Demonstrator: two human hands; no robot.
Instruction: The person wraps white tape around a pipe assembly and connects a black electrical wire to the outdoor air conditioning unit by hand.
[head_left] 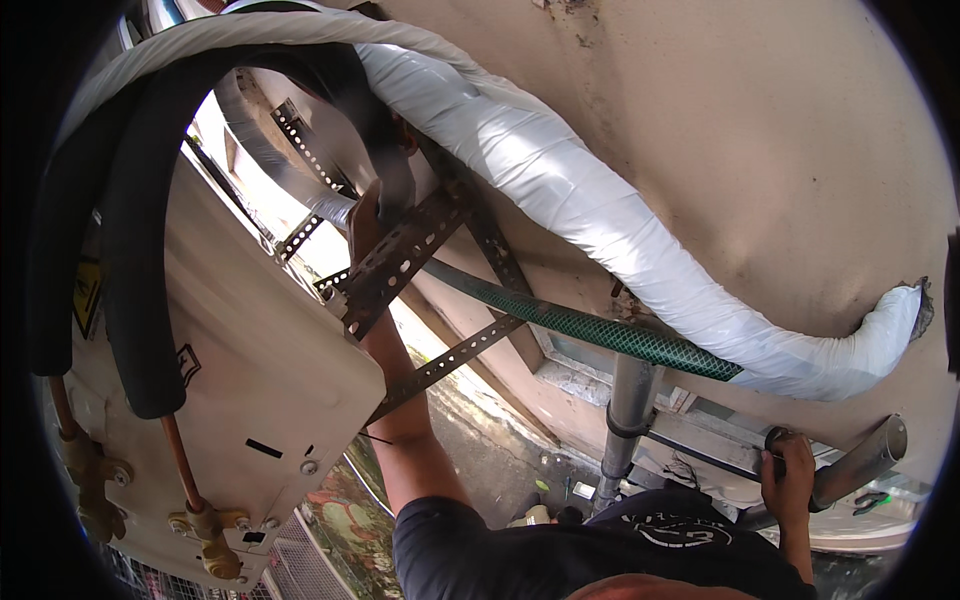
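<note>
White-wrapped line (pixel 560 185) looks done up to the wall (pixel 780 150) at right; black foam tubes (pixel 140 270) near left are unwrapped. Left hand (pixel 367 225) at the far dark bend (pixel 372 120), finger grip unclear; right hand (pixel 792 475) has fingers curled on a dark round piece (pixel 775 438).

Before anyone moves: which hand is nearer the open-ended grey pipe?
Right: the right hand is close beside the open-ended grey pipe; the left hand is farther, up by the perforated bracket.
</note>
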